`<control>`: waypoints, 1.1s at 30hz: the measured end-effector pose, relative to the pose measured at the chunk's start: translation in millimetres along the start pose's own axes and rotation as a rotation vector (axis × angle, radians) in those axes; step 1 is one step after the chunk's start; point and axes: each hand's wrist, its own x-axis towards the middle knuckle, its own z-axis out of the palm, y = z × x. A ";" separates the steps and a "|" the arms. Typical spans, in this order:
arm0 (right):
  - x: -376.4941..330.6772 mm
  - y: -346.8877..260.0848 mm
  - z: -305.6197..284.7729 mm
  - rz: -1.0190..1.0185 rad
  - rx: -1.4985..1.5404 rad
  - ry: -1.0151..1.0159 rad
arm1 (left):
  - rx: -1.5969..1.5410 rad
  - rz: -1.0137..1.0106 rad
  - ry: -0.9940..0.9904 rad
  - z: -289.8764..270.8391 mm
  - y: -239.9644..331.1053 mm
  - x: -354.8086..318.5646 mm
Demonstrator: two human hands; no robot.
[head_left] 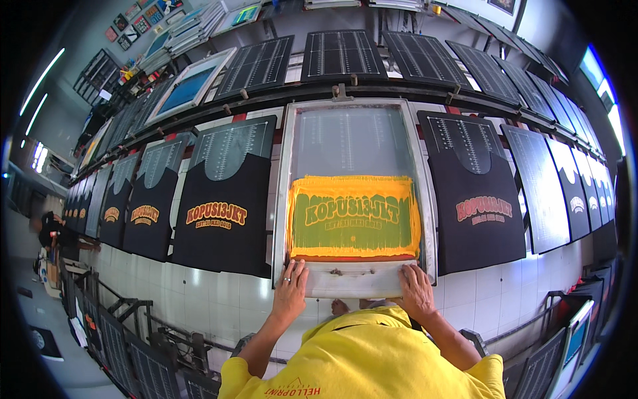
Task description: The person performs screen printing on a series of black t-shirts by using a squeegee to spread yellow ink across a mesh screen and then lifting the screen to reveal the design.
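A screen-printing frame [280, 199] lies before me. Its lower mesh carries yellow-orange ink [355, 181] around and across a greenish panel with arched lettering [352, 229]. At the near end, a wide pale squeegee [352, 278] with a reddish blade edge spans the inside of the frame. My left hand [290, 286], with a ring on it, grips the squeegee's left end, fingers pointing forward. My right hand [417, 287] holds its right end the same way. Both thumbs and the undersides of the fingers are mostly hidden. Whatever lies beneath the inked mesh is covered.
Black shirts on boards flank me: a left one [219, 213] with an orange-and-red print, a right one [477, 213] with a duller pinkish print. Beyond a dark rail [259, 98] stands another row of gridded boards [342, 56]. More racks [153, 362] are behind. A person [50, 229] is far left.
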 end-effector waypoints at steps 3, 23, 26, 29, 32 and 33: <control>2.7 2.1 -14.5 -0.008 0.088 -0.054 | 0.062 -0.025 -0.052 -8.3 5.8 -1.8; 41.1 87.8 39.3 0.864 0.715 0.446 | -0.640 -0.919 0.501 62.9 -78.5 37.5; 46.0 91.7 55.0 0.839 0.603 0.468 | -0.705 -0.895 0.690 87.1 -93.9 27.3; 45.8 92.8 50.3 0.868 0.636 0.454 | -0.759 -0.868 0.600 76.8 -89.4 31.3; 39.2 98.6 52.8 0.886 0.666 0.437 | -0.991 -0.929 0.584 62.1 -80.1 39.8; 41.7 97.5 51.1 0.877 0.682 0.443 | -0.883 -0.943 0.541 55.4 -82.4 39.4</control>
